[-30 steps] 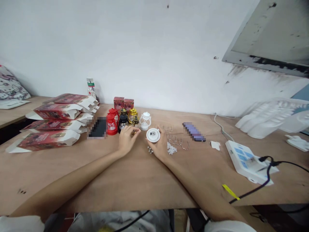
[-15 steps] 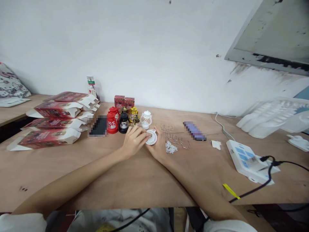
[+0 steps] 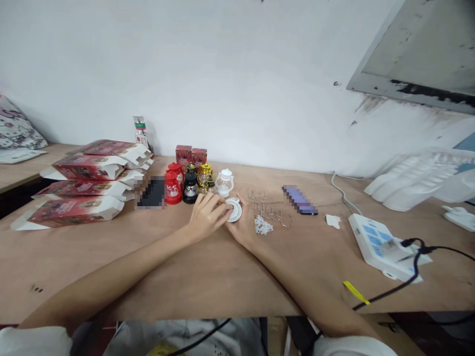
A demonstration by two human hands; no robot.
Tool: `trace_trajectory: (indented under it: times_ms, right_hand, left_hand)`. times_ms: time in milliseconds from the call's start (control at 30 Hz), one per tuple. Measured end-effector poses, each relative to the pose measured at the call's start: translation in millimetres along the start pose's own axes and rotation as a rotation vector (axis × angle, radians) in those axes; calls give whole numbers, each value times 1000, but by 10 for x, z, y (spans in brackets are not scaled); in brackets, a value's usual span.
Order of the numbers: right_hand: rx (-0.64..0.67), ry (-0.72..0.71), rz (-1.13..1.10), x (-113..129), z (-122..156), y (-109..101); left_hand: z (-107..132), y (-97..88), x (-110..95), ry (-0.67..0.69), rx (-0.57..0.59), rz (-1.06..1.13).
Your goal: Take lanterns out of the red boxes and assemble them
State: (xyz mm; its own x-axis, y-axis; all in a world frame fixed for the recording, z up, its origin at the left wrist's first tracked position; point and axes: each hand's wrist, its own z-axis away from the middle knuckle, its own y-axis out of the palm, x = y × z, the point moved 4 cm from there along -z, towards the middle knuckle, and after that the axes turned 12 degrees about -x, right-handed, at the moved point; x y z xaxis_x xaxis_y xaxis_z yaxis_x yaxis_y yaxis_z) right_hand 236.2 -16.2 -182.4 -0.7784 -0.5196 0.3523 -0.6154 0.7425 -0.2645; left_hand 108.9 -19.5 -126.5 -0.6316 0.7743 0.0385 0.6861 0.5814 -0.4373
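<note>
My right hand (image 3: 243,225) is wrapped around a small white lantern (image 3: 234,210), whose round, stepped end faces up towards me. My left hand (image 3: 208,215) reaches in from the left with its fingers bent, the fingertips pressed on that round face; any small part under them is hidden. Just behind the hands stand another white lantern (image 3: 224,183), red lanterns (image 3: 172,188), black lanterns (image 3: 190,189) and a gold lantern (image 3: 205,174). Right of my right hand lie several bent wire handles (image 3: 272,213) and a small heap of white plastic pieces (image 3: 262,225).
Red printed boxes (image 3: 77,212) are piled at the left, beside a dark blurred phone-like slab (image 3: 151,193). Two small red boxes (image 3: 191,155) stand near the wall. A purple phone (image 3: 300,200), a white power strip (image 3: 382,247) with cables and stacked white plastic parts (image 3: 411,178) occupy the right.
Almost nothing differs. Both hands keep their hold on the white lantern, with only a tiny shift of the left fingers, and the view has moved very slightly.
</note>
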Motion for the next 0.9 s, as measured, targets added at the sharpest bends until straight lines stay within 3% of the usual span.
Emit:
trace_trajectory:
  times_ms: [133, 333, 467, 600, 733, 900]
  right_hand:
    - [1, 18, -24, -10, -1, -9]
    - [72, 57, -128, 43, 28, -3]
    - [194, -73, -205, 146, 45, 12]
    - [248, -111, -213, 216, 23, -18]
    - [254, -22, 116, 152, -40, -32]
    - [456, 45, 584, 8, -86, -27]
  left_hand:
    - [50, 16, 17, -5, 7, 46]
    - [230, 131, 181, -242, 49, 343]
    - [292, 151, 183, -282, 56, 547]
    - [332, 69, 280, -375, 9, 527]
    - [389, -39, 459, -421, -40, 431]
    - [437, -79, 568, -462, -54, 390]
